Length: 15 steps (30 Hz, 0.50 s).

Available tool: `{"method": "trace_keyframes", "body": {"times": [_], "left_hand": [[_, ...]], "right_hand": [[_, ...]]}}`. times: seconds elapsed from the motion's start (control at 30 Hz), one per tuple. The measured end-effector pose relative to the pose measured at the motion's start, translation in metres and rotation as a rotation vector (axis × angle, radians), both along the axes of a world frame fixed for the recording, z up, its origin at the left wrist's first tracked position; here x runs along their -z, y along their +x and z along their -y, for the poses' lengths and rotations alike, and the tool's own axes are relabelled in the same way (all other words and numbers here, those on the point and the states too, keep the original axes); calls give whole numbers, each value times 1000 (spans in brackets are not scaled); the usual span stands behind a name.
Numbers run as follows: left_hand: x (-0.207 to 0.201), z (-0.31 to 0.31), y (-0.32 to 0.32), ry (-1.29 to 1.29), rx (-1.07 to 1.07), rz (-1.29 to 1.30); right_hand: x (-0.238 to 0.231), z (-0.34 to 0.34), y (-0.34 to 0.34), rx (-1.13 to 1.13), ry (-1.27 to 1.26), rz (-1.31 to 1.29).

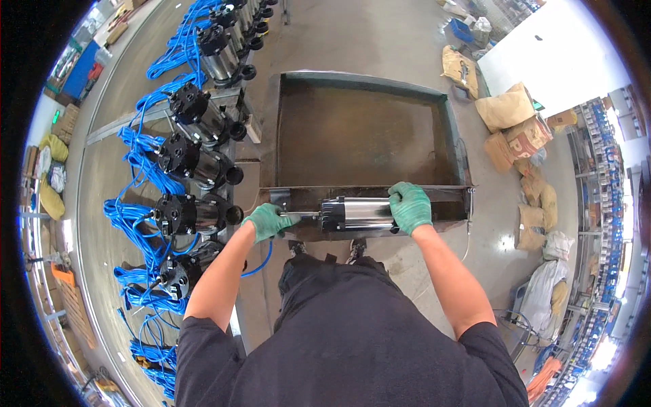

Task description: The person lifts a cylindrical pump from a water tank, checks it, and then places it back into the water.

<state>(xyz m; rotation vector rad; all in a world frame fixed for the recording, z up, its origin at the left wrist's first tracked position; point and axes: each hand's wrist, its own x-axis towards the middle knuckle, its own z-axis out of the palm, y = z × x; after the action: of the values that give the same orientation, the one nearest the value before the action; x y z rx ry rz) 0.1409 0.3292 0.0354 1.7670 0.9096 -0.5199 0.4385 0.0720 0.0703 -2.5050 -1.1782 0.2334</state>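
A submersible pump [366, 214] with a shiny steel cylinder and a black left end lies on its side on the near ledge of a metal tank. My right hand [410, 207], in a green glove, curls over its right end and grips it. At the pump's other end my left hand [270, 222], also gloved in green, is closed around a thin light-coloured piece in line with the black end. What that piece is, I cannot make out. Below my left wrist runs a blue cable [261, 263], its upper end hidden by the hand.
Beyond the ledge is the metal tank [271, 129] holding brownish water. Several similar pumps [193, 163] with coiled blue cables [139, 230] line the bench at left. Brown sacks [505, 108] lie on the floor at right, near shelving [603, 203] with small parts.
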Motion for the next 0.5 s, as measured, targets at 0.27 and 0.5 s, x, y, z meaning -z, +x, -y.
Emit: {"method": "trace_keyframes", "body": {"times": [0.27,0.5], "left_hand": [[22,10,-10,-468,-502,371],[34,12,-7,-128,-243,497]], "right_hand": [[2,1,1,22,15,-3],[1,2,1,27,24,-3]]}}
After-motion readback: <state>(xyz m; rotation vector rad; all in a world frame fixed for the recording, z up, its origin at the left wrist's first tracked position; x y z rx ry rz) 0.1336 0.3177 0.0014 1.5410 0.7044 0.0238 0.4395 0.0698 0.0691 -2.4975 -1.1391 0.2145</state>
